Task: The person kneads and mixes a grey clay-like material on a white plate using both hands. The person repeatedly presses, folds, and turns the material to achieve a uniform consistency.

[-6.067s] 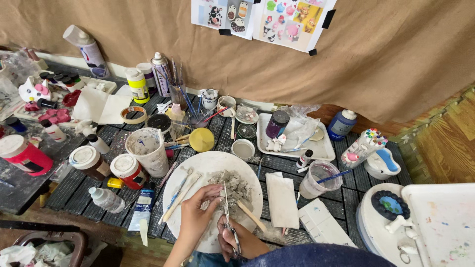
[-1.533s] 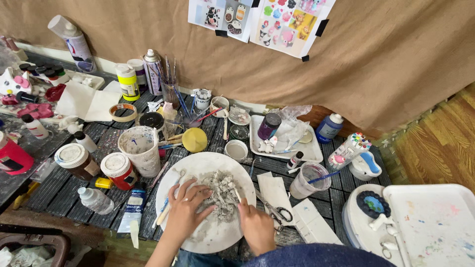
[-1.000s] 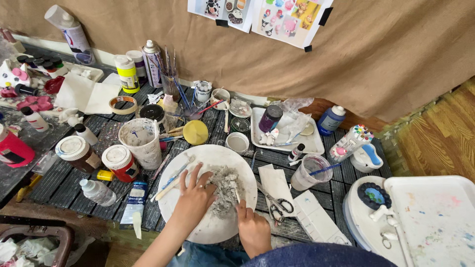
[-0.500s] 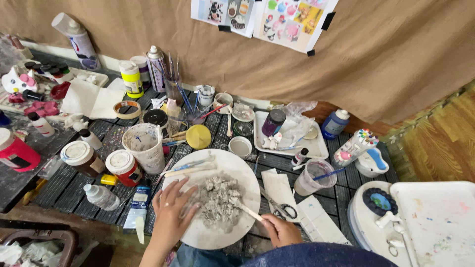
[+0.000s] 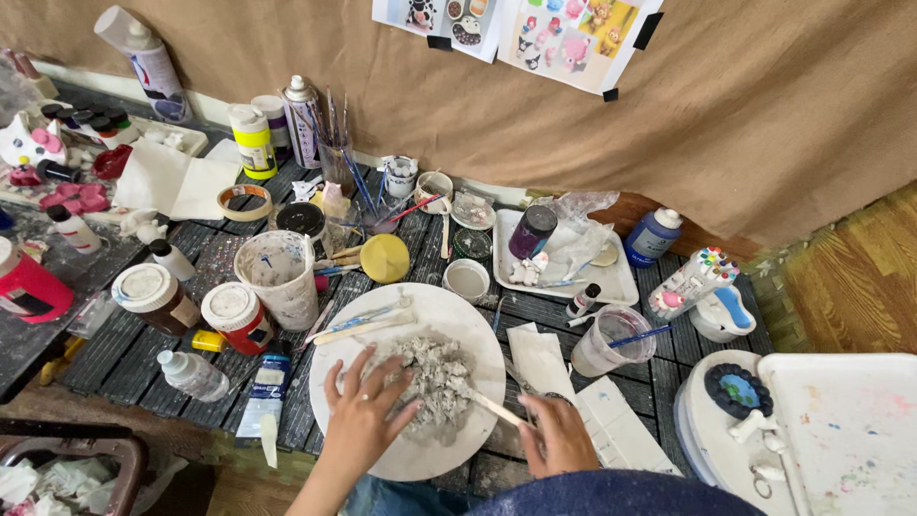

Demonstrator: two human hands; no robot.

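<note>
A round white plate (image 5: pixel 473 325) lies on the dark slatted table and carries a lump of grey clay-like pulp (image 5: pixel 437 382). My left hand (image 5: pixel 366 418) rests flat on the plate with its fingers spread, touching the left side of the grey lump. My right hand (image 5: pixel 554 438) is at the plate's right edge, closed on a thin wooden stick (image 5: pixel 489 405) whose far end reaches into the lump. Two more flat sticks (image 5: pixel 361 327) lie on the plate's far left rim.
A paint-stained cup (image 5: pixel 279 277), lidded jars (image 5: pixel 234 315), a small clear bottle (image 5: pixel 191 374) and a tube (image 5: pixel 260 397) crowd the plate's left. A yellow lid (image 5: pixel 385 258), small white bowl (image 5: pixel 466 280), white tray (image 5: pixel 611 279), plastic cup (image 5: pixel 608 341) and white tiles (image 5: pixel 540 361) lie behind and right.
My right hand earlier held scissors, then both hands pressed the grey lump. The right hand has since drawn back to the plate's right edge with a stick; the left hand stays on the lump.
</note>
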